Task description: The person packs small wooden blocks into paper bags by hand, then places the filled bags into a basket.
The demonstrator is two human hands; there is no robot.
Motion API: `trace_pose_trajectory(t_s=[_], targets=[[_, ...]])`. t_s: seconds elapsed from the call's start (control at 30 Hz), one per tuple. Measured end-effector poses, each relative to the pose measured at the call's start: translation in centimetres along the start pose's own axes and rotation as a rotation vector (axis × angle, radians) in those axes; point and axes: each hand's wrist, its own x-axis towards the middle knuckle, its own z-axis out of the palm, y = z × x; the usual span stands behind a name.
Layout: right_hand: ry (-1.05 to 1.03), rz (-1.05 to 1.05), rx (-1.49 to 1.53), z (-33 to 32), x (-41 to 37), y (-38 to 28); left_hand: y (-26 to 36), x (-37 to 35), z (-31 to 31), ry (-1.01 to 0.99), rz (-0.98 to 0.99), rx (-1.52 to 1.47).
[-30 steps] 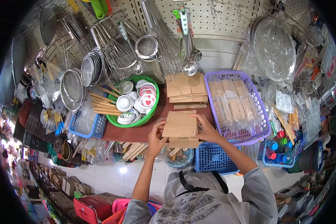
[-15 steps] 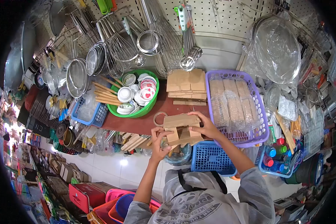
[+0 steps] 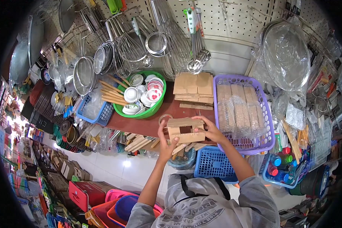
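Observation:
Between my two hands is a small brown cardboard box (image 3: 186, 137), held up over the front edge of the red-brown table (image 3: 140, 125). An opening shows in its middle, with flaps around it. My left hand (image 3: 166, 143) grips the left end, thumb on the front face. On the right end, my right hand (image 3: 211, 131) has its fingers along the top and its thumb near the opening. Behind the box lies a roll of tape (image 3: 165, 117), partly hidden. A stack of flat cardboard pieces (image 3: 193, 85) rests farther back.
A purple basket (image 3: 271, 131) on the right holds bubble-wrapped brown packs. To the left, a green basin (image 3: 152, 111) holds small bowls. A blue basket (image 3: 213, 163) stands below the table edge. Whisks (image 3: 121, 41) and strainers (image 3: 84, 75) hang at the back.
The box's front flap has come up and lies flatter, narrowing the opening. My left fingers have shifted round the left end, with the thumb now on the front. The view has shifted slightly.

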Motion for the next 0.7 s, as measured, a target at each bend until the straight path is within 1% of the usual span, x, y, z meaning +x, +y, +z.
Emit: trace_pose_trajectory(t_s=[0.1, 0.2, 0.3, 0.4, 0.5, 0.6, 0.7], targets=[[-0.001, -0.012, 0.035, -0.1, 0.1, 0.5, -0.2, 0.0, 0.4, -0.084, -0.052, 0.076], [-0.025, -0.115, -0.066, -0.7, 0.3, 0.7, -0.4, -0.2, 1.8, -0.038, -0.076, -0.158], [-0.117, 0.052, 0.363, -1.3, -0.2, -0.3, 0.7, 0.1, 2.0, -0.043, -0.081, -0.21], [-0.106, 0.053, 0.396, -1.4, -0.4, -0.1, 0.8, 0.3, 1.7, -0.085, 0.036, -0.021], [-0.101, 0.071, 0.441, -1.3, -0.3, -0.1, 0.7, 0.3, 1.5, -0.096, 0.057, 0.079], [-0.038, 0.119, 0.156, -1.0, -0.4, -0.4, 1.1, 0.4, 1.7, -0.096, 0.036, 0.032], [-0.028, -0.029, 0.089, -0.9, 0.2, 1.1, 2.6, 0.4, 1.4, -0.115, -0.035, -0.04]])
